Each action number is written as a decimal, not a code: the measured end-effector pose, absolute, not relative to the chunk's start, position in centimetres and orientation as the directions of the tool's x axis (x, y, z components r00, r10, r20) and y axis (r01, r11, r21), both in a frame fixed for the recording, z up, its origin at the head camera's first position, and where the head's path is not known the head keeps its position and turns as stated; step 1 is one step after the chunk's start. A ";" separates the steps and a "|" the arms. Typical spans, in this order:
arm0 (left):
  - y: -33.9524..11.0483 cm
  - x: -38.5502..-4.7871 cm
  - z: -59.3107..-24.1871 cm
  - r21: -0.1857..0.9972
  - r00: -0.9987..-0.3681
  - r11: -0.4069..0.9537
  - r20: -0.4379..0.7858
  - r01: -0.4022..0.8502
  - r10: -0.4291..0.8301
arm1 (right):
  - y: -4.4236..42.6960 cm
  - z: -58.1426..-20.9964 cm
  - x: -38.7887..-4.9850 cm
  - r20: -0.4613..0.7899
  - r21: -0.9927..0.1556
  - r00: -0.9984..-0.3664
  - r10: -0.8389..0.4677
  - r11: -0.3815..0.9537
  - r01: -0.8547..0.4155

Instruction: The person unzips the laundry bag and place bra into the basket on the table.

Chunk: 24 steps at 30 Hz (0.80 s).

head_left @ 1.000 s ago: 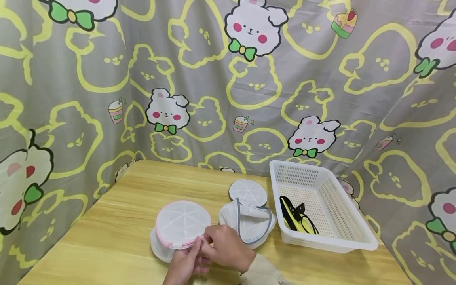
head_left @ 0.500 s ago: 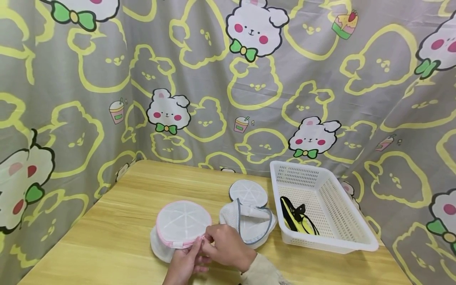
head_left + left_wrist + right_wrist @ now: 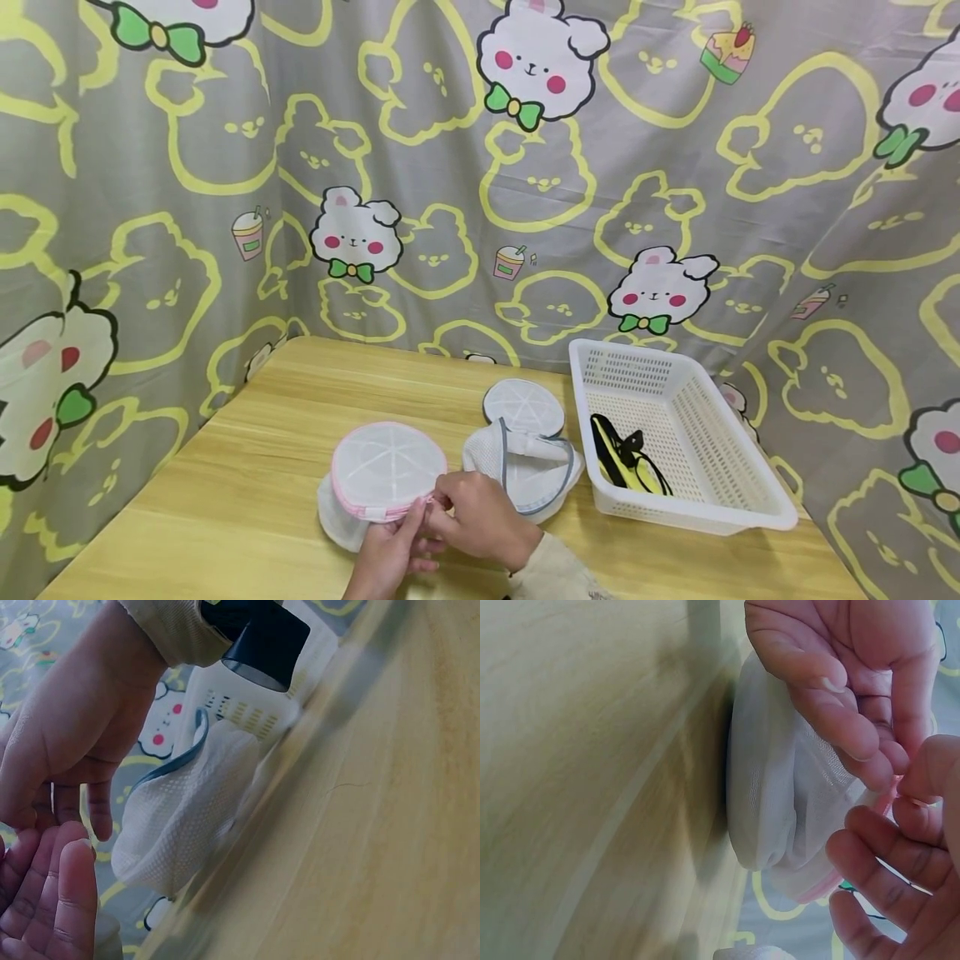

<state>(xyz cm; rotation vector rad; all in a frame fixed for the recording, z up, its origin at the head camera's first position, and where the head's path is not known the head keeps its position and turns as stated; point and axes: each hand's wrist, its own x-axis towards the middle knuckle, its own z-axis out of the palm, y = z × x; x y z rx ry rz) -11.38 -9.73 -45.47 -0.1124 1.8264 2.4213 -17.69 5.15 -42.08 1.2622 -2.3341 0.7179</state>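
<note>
Pinching the pink-rimmed bag (image 3: 388, 467) at its front right, your two hands meet over the same bit of edge. Your left hand (image 3: 388, 548) comes in from six o'clock, thumb laid on the pink rim (image 3: 396, 513) and fingers bent underneath. Your right hand (image 3: 480, 517) has finger and thumb drawn together at about four o'clock on that rim; whether it has a zip pull or just cloth, you cannot tell, as the fingers hide it.

The bag stands near you on the table (image 3: 247, 450), top tipped your way, its pale body bulging out at seven o'clock. Expect it to be light and soft, with limp mesh walls that fold under a push, so the firmer rim is likely the best hold. It seems neither slippery nor fragile, though the mesh could snag.

At three o'clock, just past your right hand, sits the grey-rimmed bag (image 3: 543, 475), with a round mesh piece (image 3: 523, 406) behind it and the basket (image 3: 675, 510) beyond. Elbow room is tight there; the widest stretch of table runs from nine to eleven, ending at a slanting left edge.
</note>
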 end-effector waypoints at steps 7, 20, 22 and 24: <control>-9.8 -11.4 -45.2 0.953 -0.993 -0.278 -0.111 -0.119 0.046 | 5.4 -42.1 -17.8 0.556 -0.264 -0.535 -0.636 0.474 -0.840; -9.9 -11.4 -45.2 0.958 -0.995 -0.270 -0.095 -0.102 0.038 | 5.7 -42.2 -18.1 0.524 -0.304 -0.566 -0.636 0.480 -0.823; -9.9 -11.4 -45.2 0.958 -0.995 -0.268 -0.094 -0.101 0.038 | 5.7 -42.2 -18.1 0.522 -0.306 -0.567 -0.638 0.480 -0.822; -10.0 -11.4 -45.2 0.958 -0.995 -0.268 -0.092 -0.099 0.037 | 5.7 -42.2 -18.2 0.518 -0.308 -0.570 -0.638 0.482 -0.820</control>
